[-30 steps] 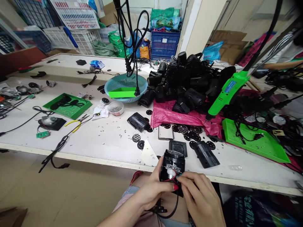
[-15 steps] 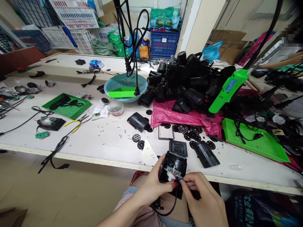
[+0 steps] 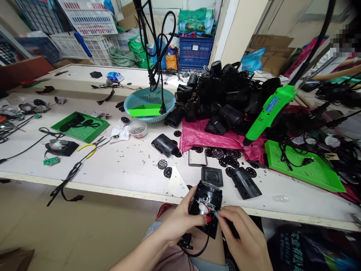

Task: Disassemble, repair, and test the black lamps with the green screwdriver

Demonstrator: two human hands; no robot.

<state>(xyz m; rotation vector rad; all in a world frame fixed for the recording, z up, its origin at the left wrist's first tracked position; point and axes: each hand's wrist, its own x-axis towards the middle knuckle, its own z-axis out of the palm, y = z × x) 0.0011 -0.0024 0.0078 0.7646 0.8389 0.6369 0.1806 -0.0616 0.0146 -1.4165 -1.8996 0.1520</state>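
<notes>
My left hand [image 3: 180, 222] is closed around an opened black plastic housing [image 3: 216, 195] held over my lap, thumb across its near side. Inside sit a clear round lens at the top, a white part [image 3: 202, 207] and thin red wires [image 3: 208, 209]. A black cable [image 3: 207, 246] loops down from the housing. The fingertips of my right hand [image 3: 244, 229] pinch together at the housing's right edge, beside the wires. What lies between them is too small to make out.
Black covers [image 3: 245, 183] and a square black frame [image 3: 212, 176] lie just beyond the housing. A green electric screwdriver [image 3: 270, 109] hangs at right. Behind are a heap of black housings [image 3: 225, 90], a green tray [image 3: 307, 169], a blue basket [image 3: 129, 99] and yellow-handled pliers [image 3: 90, 150].
The housing has tilted slightly in my left hand, showing more of its lens. My right fingertips have shifted slightly at its edge. The hanging screwdriver has swung slightly, its black tip now showing.
</notes>
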